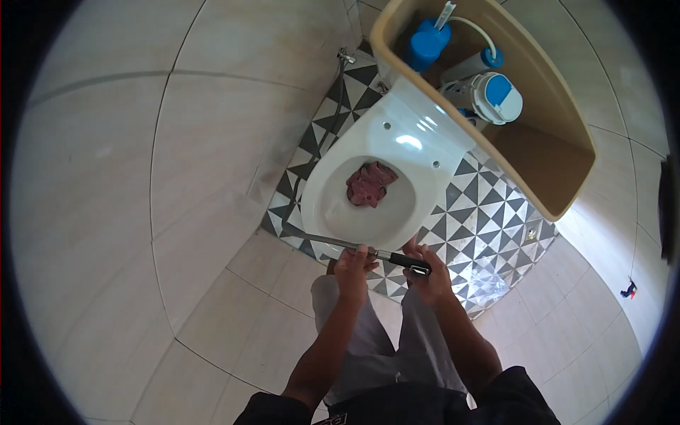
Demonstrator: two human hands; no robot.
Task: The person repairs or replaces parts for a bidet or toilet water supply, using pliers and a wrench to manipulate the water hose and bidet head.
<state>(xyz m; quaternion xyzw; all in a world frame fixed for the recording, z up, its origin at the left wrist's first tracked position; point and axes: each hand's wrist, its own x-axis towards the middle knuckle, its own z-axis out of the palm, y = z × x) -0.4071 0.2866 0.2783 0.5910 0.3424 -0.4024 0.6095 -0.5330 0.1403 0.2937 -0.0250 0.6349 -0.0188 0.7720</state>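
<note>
A long thin metal tool (333, 241) with a black handle lies across the front rim of the white toilet bowl (397, 142). My left hand (353, 263) grips its metal shaft just below the rim. Around the black handle end, to the right, my right hand (427, 273) is closed. A reddish-pink rag (370, 185) sits bunched in the bottom of the bowl. The bowl has no seat; two bolt holes show near its back.
The beige cistern (559, 177) stands uncovered, with blue and white flush fittings (496, 95) inside. A hose (338, 99) runs down the wall from a valve. The floor by the bowl has black and white patterned tiles (489, 219); large pale tiles cover the rest.
</note>
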